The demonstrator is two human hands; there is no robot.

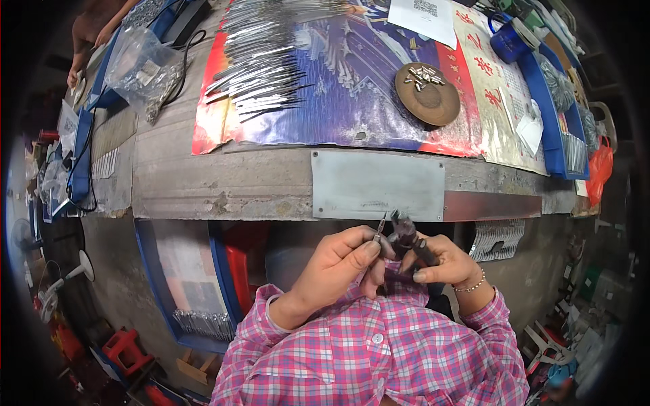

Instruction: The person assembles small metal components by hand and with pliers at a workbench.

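In front of my chest, my left hand (345,260) pinches a thin metal rod (381,229) between thumb and fingertips, its point upward. Close beside it, my right hand (443,260) is closed around a dark hand tool (405,233) with a blunt head and a round dark handle part (425,252). The tool's exact kind is unclear. Rod and tool head are near each other, just off the bench edge; whether they touch, I cannot tell. A pale metal plate (379,183) is fixed to the bench just beyond my hands.
A pile of slim metal rods (261,64) lies on a printed poster (338,122). A round wooden dish (433,105) holds small metal pieces. Right stand a blue mug (513,42) and blue bin (555,145); left lies a plastic bag (145,68). Another person's arm (101,30) shows far left.
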